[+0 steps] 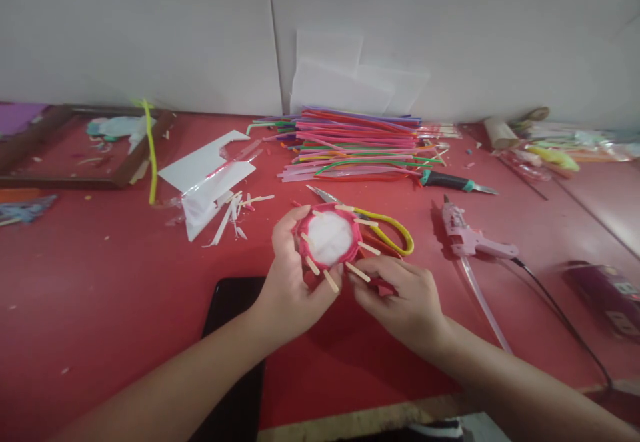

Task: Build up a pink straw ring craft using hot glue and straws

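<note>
A small round basket (330,239), with a white inside, pink strand wound around its wall and wooden sticks poking outward from the rim, is in my left hand (293,275). The fingers and thumb of that hand curl around its left and lower sides. At its lower right edge is my right hand (400,289), fingers pinched together beside one wooden stick (358,272). What those fingertips hold is hidden; it may be pink strand. Just behind the basket lie scissors (395,225) with yellow-and-orange handles, partly covered by it.
A bundle of coloured pipe cleaners (355,142) lies by the wall. To its right are a craft knife (450,181) and a pink glue gun (470,239) with a cord. White paper scraps (205,169), a brown frame (65,179) and a black phone-like slab (235,375) lie leftward.
</note>
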`<action>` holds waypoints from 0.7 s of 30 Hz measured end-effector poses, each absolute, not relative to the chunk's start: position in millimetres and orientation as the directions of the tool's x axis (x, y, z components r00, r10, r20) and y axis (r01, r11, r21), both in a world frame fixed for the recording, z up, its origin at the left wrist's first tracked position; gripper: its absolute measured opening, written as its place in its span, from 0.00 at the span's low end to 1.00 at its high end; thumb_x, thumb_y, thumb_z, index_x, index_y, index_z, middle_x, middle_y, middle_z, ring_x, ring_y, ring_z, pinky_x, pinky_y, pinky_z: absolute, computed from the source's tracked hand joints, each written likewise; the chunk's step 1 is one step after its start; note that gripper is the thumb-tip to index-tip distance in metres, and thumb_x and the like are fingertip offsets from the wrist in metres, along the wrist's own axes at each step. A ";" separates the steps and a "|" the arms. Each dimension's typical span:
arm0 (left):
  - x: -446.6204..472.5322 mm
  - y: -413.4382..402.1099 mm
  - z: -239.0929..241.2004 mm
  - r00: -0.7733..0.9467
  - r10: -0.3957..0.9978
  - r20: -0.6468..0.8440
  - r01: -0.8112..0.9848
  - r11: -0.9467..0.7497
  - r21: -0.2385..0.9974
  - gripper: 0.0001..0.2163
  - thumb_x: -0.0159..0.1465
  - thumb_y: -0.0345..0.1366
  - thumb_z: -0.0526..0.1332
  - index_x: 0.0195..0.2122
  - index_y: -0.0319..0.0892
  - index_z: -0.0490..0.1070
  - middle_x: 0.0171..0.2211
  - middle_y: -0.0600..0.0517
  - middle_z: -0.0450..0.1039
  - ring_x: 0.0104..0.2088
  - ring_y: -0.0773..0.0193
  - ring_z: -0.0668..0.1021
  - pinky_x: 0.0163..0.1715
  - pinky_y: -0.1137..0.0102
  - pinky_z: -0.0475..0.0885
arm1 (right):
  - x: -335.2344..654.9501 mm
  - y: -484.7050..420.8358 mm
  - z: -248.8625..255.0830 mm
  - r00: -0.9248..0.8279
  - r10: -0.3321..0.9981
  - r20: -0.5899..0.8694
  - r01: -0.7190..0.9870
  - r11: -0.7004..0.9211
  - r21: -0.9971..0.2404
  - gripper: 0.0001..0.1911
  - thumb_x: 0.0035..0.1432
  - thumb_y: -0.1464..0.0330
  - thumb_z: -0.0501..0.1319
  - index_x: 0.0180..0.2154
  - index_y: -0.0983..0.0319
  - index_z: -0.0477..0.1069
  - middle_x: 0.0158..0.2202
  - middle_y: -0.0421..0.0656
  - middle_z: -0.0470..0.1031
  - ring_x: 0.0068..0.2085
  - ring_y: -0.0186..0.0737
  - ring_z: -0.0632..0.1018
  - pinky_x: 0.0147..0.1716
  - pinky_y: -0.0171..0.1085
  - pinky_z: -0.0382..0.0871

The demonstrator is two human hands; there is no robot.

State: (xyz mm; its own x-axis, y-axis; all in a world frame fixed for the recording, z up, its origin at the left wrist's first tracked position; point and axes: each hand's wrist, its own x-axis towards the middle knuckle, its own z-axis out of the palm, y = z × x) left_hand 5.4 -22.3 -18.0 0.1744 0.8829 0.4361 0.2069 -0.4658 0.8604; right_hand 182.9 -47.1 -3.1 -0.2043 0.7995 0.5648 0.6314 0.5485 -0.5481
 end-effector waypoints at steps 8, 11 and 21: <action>4.6 -21.5 -6.0 0.163 0.850 0.501 0.306 -0.526 0.794 0.23 0.64 0.30 0.63 0.60 0.47 0.62 0.57 0.44 0.70 0.64 0.50 0.69 0.57 0.60 0.74 | 182.2 -45.2 3.0 -0.245 0.765 0.596 0.586 0.607 -0.537 0.07 0.59 0.76 0.60 0.33 0.61 0.75 0.25 0.38 0.80 0.24 0.31 0.79 0.26 0.26 0.73; 4.1 -20.9 -6.2 0.161 0.850 0.502 0.343 -0.525 0.779 0.21 0.64 0.31 0.65 0.58 0.46 0.65 0.60 0.43 0.67 0.66 0.48 0.66 0.57 0.59 0.74 | 181.6 -45.0 3.2 -0.249 0.764 0.595 0.588 0.608 -0.534 0.07 0.59 0.76 0.60 0.33 0.61 0.75 0.25 0.38 0.80 0.24 0.31 0.79 0.26 0.27 0.74; 2.0 -19.1 -11.9 0.161 0.853 0.496 0.309 -0.521 0.796 0.24 0.63 0.33 0.66 0.60 0.47 0.64 0.63 0.42 0.63 0.62 0.49 0.72 0.55 0.59 0.76 | 181.5 -46.2 3.7 -0.259 0.756 0.602 0.586 0.618 -0.524 0.07 0.59 0.77 0.60 0.33 0.63 0.76 0.25 0.38 0.79 0.24 0.29 0.78 0.28 0.25 0.73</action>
State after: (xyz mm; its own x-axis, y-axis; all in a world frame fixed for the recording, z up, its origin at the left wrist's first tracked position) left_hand 2.0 -19.1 -11.9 0.1612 0.8533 0.4958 0.3094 -0.5208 0.7956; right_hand 181.5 -46.2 3.7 -0.2586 0.7558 0.6015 0.5865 0.6177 -0.5240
